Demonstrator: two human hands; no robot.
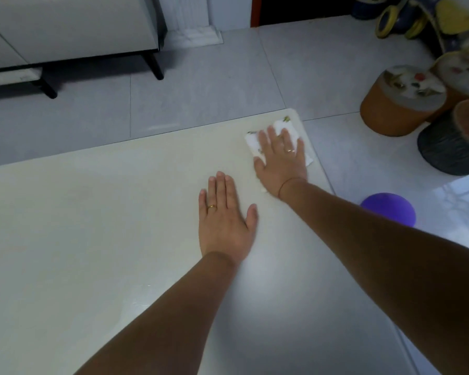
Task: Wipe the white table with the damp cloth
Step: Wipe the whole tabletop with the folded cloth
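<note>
The white table (92,226) fills the lower left of the head view, its far right corner rounded. A white damp cloth (282,128) with small green marks lies folded at that corner. My right hand (280,161) presses flat on the cloth with straight fingers, covering most of it. My left hand (225,215) rests flat on the bare tabletop, a little nearer and to the left of the right hand, fingers straight and together.
Beyond the table's right edge on the tiled floor stand an orange round stool (398,104), a dark ribbed stool (450,147) and a purple ball (389,208). A grey cabinet on black legs (73,31) stands at the far left.
</note>
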